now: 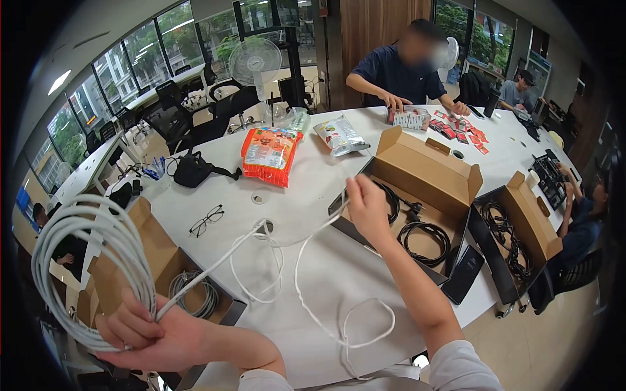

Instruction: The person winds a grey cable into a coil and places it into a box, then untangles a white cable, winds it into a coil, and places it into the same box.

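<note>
A coiled light grey cable [55,244] hangs in several loops from my left hand [153,329], whose fingers are wrapped round its lower part. From there one strand runs across the white table [306,277] to my right hand [368,207], which pinches it near the table's middle. More of the cable lies in loose loops on the table. Beneath my left hand, an open box [228,313] holds another grey coil [195,294]. Right of my right hand is an open box [417,159] with black cables [424,242] in it.
A third open box [529,218] holds black cables. Near it lies a black phone [463,275]. Glasses [207,221], a black pouch [199,171], a red snack bag [270,156] and a silver bag [341,136] are farther back. A person [407,72] sits across, handling red packets.
</note>
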Tool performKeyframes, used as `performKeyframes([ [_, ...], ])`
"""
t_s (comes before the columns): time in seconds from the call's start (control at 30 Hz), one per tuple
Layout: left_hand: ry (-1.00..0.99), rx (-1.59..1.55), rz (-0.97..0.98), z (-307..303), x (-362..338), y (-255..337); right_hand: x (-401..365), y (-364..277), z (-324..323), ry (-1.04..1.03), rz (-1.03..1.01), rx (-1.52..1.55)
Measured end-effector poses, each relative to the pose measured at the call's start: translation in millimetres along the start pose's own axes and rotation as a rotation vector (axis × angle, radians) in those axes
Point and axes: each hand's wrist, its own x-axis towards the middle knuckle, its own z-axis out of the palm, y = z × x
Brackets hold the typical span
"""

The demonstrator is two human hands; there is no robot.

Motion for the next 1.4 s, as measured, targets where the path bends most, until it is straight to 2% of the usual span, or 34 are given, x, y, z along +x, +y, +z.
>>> performKeyframes([
  [0.03, 0.029, 0.008, -0.014, 1.7, -0.9, -3.3, -3.0, -7.8, -4.4, 0.015, 0.121, 0.227],
  [0.13, 0.053, -0.012, -0.058, 3.0, -2.3, -8.5, 4.5, -5.2, -11.5, 0.065, 0.108, 0.649],
  [0.27, 0.065, -0.044, -0.089, 9.5, -8.0, -16.2, 6.6, 1.6, -23.8, -0.242, -0.011, -0.024],
  [0.4, 0.027, -0.018, -0.123, 9.6, -11.7, -22.0, -5.4, 7.5, -28.8, -0.732, -0.124, -0.38],
  [0.43, 0.022, -0.017, -0.13, 10.2, -12.6, -24.1, -7.3, 12.9, -27.9, -0.799, -0.162, -0.407],
  [0.57, -0.011, -0.07, -0.218, 7.8, -14.4, -29.0, -6.9, -19.6, -35.0, -0.827, -0.07, -0.376],
  [0.67, 0.024, -0.027, -0.356, 0.6, -12.0, -30.8, -8.8, -32.8, -36.1, -0.925, -0.09, -0.324],
  [0.77, 0.007, -0.25, -0.556, -3.3, -10.0, -35.1, -19.5, -38.1, -26.6, -1.097, -0.115, -0.239],
  [0.87, 0.073, -0.881, -0.947, -9.6, -6.2, -41.0, -31.2, -29.1, -7.2, -0.981, -0.107, -0.258],
  [0.97, 0.158, -1.108, -1.105, -6.5, -7.9, -44.6, -39.1, -18.7, 4.5, -0.797, -0.279, -0.24],
  [1.07, 0.135, -1.153, -1.072, -4.2, -12.7, -45.4, -34.5, -3.5, 13.9, -0.803, -0.339, -0.097],
  [1.17, -0.005, -0.876, -0.914, -7.5, -10.0, -43.7, -23.0, -25.2, -2.8, -0.712, -0.016, 0.005],
  [1.23, -0.051, -0.691, -0.792, -7.9, -8.3, -40.4, -23.1, -35.5, -8.3, -0.283, -0.144, 0.313],
  [1.27, -0.072, -0.598, -0.728, -8.0, -7.2, -38.8, -23.8, -54.8, -19.8, -0.012, -0.3, 0.267],
  [1.3, -0.078, -0.538, -0.705, -7.6, -6.2, -38.1, -22.4, -54.5, -27.7, 0.289, -0.602, 0.156],
  [1.33, -0.081, -0.477, -0.679, -6.6, -5.9, -37.8, -25.0, -61.9, -31.1, 0.485, -0.636, 0.262],
  [1.4, -0.08, -0.348, -0.635, -4.3, -9.2, -38.2, -19.4, -72.3, -42.1, 0.417, -0.555, 0.025],
])
